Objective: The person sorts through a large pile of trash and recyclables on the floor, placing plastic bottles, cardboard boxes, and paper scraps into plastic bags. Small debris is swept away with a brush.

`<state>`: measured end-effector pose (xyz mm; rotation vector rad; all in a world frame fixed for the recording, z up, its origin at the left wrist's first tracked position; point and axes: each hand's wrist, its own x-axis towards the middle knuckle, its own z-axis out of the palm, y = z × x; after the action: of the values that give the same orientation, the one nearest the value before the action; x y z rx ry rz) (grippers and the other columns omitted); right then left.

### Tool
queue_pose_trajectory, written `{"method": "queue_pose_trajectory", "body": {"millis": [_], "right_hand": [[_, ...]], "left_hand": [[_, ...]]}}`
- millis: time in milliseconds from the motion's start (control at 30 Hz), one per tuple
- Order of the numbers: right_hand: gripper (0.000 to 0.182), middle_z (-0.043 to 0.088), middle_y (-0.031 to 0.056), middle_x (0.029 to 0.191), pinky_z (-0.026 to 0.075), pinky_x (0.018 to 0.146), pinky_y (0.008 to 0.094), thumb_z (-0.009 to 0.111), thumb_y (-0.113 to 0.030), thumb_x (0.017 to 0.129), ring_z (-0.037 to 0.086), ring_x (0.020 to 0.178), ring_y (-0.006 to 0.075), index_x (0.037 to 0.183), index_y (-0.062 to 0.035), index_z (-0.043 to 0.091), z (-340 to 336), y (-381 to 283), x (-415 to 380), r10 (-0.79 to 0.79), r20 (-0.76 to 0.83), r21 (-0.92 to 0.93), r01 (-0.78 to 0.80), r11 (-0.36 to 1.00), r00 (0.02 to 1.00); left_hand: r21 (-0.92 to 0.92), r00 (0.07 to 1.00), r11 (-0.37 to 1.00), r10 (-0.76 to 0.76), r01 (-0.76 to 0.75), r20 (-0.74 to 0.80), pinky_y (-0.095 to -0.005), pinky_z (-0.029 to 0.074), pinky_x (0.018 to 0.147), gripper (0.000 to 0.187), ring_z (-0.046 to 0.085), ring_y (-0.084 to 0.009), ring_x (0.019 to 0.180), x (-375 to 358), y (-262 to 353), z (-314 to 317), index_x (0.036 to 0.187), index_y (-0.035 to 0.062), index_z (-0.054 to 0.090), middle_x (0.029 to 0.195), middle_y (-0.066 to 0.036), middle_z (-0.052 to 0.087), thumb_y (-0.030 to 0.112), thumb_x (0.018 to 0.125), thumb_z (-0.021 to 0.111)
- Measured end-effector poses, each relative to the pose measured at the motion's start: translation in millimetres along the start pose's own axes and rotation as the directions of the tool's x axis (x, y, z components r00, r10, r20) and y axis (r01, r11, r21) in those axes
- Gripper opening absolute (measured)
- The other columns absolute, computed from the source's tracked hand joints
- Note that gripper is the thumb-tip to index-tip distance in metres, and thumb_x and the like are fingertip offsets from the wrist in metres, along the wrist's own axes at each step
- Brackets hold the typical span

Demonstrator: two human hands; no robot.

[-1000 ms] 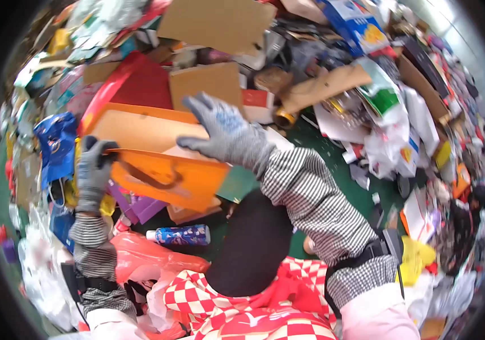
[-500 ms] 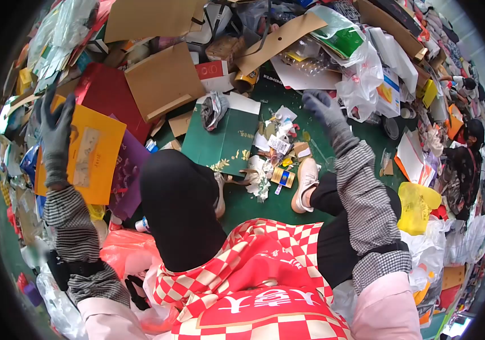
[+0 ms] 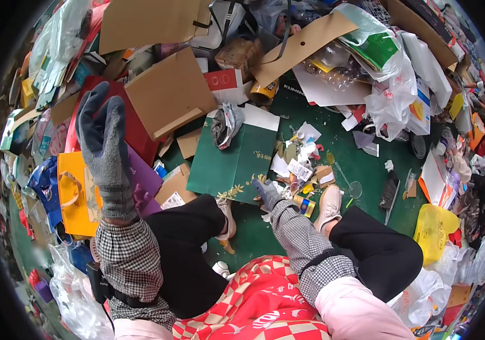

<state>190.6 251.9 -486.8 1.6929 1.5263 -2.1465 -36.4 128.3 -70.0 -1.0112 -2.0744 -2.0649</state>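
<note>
My left hand, in a grey glove, is raised with its fingers spread and nothing in it. Below and beside it lie an orange bag and a purple one, with a red sheet behind. My right hand, also gloved, is low at the lower right corner of a green box; its fingers are partly hidden, and whether they hold anything cannot be made out. Small scraps of paper lie just right of it. A crumpled grey bag rests on the green box.
Cardboard pieces and a brown strip lie at the top. White plastic bags and a yellow bag are on the right. A black brush-like object lies on the green floor. Part of another person shows at far right.
My left hand has moved right, off the orange bag, to in front of the red sheet. My right hand has come down and left to the green box's corner. The view has shifted.
</note>
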Motion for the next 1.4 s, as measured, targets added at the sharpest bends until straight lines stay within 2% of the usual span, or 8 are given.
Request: {"method": "queue_pose_trajectory", "body": {"millis": [167,400,600,800,1100,1167,1200,1400], "right_hand": [[0.039,0.062,0.013,0.093,0.051,0.064,0.033,0.072,-0.018,0.072,0.061,0.076,0.0203,0.101,0.0025,0.058,37.2,-59.1,-38.1,0.01,0.058,0.56,-0.04,0.827,0.998],[0.037,0.063,0.0139,0.09,0.048,0.072,0.0389,0.058,-0.026,0.078,0.061,0.084,0.0311,0.111,-0.01,0.056,75.5,-177.8,-147.7,-0.592,-0.028,-0.597,0.461,0.656,0.806],[0.061,0.059,0.0147,0.1,0.048,0.071,0.0377,0.057,-0.024,0.079,0.06,0.087,0.0283,0.135,-0.019,0.035,17.0,-223.2,-264.7,-0.804,0.07,-0.717,0.59,0.371,0.591],[0.029,0.062,0.0029,0.082,0.047,0.06,0.0238,0.064,-0.023,0.08,0.059,0.068,0.0106,0.099,-0.0026,0.057,-50.0,-230.5,-312.8,-0.77,0.064,0.275,0.731,0.625,0.634],[0.054,0.056,0.0081,0.102,0.05,0.072,0.0288,0.057,-0.035,0.087,0.06,0.08,0.0153,0.13,-0.0075,0.037,-129.8,-253.5,-309.9,-0.793,0.038,0.235,0.766,0.598,0.607],[0.05,0.057,0.007,0.1,0.051,0.07,0.029,0.057,-0.034,0.087,0.061,0.079,0.0162,0.126,-0.007,0.042,-151.8,-240.8,-291.6,-0.76,-0.098,0.177,0.763,0.622,0.643],[0.047,0.057,0.0065,0.1,0.051,0.069,0.0288,0.057,-0.034,0.087,0.061,0.078,0.0162,0.124,-0.0068,0.044,-166.2,-230.9,-276.6,-0.715,-0.171,0.141,0.736,0.662,0.677],[0.037,0.059,0.0075,0.094,0.052,0.067,0.0267,0.058,-0.026,0.086,0.061,0.076,0.016,0.116,-0.0052,0.05,-161.5,-173.1,-235.9,-0.444,-0.206,0.243,0.485,0.84,0.872]], "left_hand": [[0.083,1.0,0.996,-0.016,0.016,-0.004,-0.0275,0.043,0.088,0.034,0.053,-0.0138,0.102,11.5,-9.9,6.8,0.119,0.0046,0.05,0.122,-0.009,0.051,0.01,0.086,0.059],[0.178,0.998,0.982,0.052,-0.057,0.035,-0.0268,0.045,0.084,0.032,0.056,-0.0146,0.096,15.4,-36.9,-3.6,0.114,0.005,0.053,0.121,-0.008,0.047,0.012,0.084,0.062],[-0.115,0.95,0.943,-0.307,0.311,0.046,-0.0231,0.044,0.074,0.047,0.054,-0.0101,0.087,16.1,-52.1,-4.1,0.12,0.0037,0.047,0.111,-0.007,0.05,0.022,0.082,0.066],[-0.091,0.818,0.852,-0.458,0.516,0.347,-0.0278,0.043,0.073,0.076,0.055,-0.0144,0.093,3.1,-62.5,-4.2,0.132,0.002,0.03,0.111,-0.007,0.051,0.038,0.077,0.068],[0.506,0.795,0.637,0.311,-0.581,0.521,-0.0303,0.041,0.093,0.046,0.052,-0.0213,0.108,-3.3,-45.2,-65.5,0.126,-0.0028,0.043,0.12,-0.012,0.053,0.003,0.081,0.052],[-0.069,0.964,0.97,-0.223,0.234,0.145,-0.0338,0.044,0.091,0.035,0.054,-0.0233,0.106,2.3,-38.6,-82.2,0.12,-0.0006,0.049,0.119,-0.012,0.054,0.016,0.089,0.048],[-0.449,0.831,0.718,-0.543,0.533,0.119,-0.0355,0.046,0.09,0.033,0.054,-0.0243,0.105,6.4,-39.1,-95.7,0.116,0.0006,0.052,0.118,-0.012,0.054,0.022,0.093,0.046],[-0.555,0.711,0.67,-0.678,0.493,-0.187,-0.0396,0.046,0.091,0.054,0.051,-0.0259,0.109,-10.6,-162.1,-236.3,0.125,0.0032,0.043,0.124,-0.012,0.049,0.04,0.086,0.052]]}}
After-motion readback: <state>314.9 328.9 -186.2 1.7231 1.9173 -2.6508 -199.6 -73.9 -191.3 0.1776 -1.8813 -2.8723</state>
